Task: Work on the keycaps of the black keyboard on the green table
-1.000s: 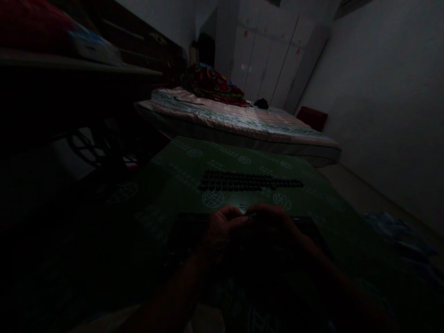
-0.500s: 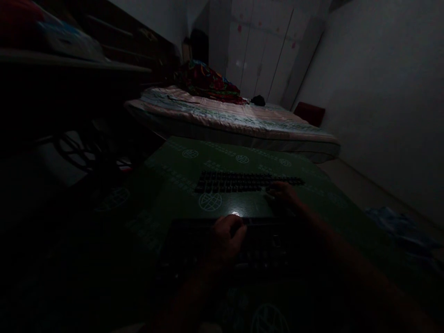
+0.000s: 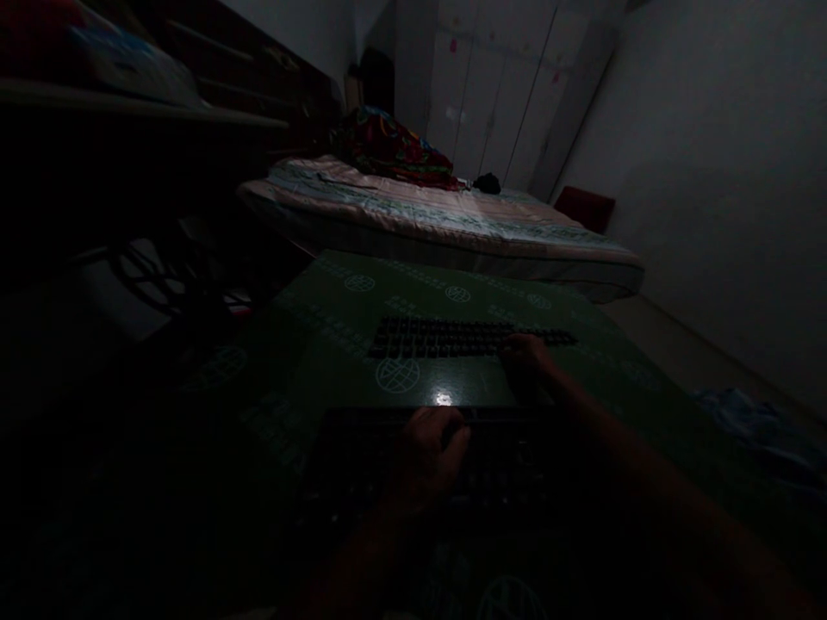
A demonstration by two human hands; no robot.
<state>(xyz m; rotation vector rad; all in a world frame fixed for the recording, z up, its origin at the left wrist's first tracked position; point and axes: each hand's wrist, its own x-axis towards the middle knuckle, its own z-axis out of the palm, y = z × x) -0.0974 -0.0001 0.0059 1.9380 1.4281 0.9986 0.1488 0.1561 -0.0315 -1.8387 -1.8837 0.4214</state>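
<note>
The right hand (image 3: pixel 526 351) has its fingers at the near edge of black key caps (image 3: pixel 432 337) rowed on the green bench (image 3: pixel 336 344); the left hand (image 3: pixel 432 452) curls over a dark, shadowed keyboard (image 3: pixel 362 448) nearer the person. Whether either hand's fingers grip anything, I cannot tell. Pale lettering beside globe emblems (image 3: pixel 398 375) is illegible.
</note>
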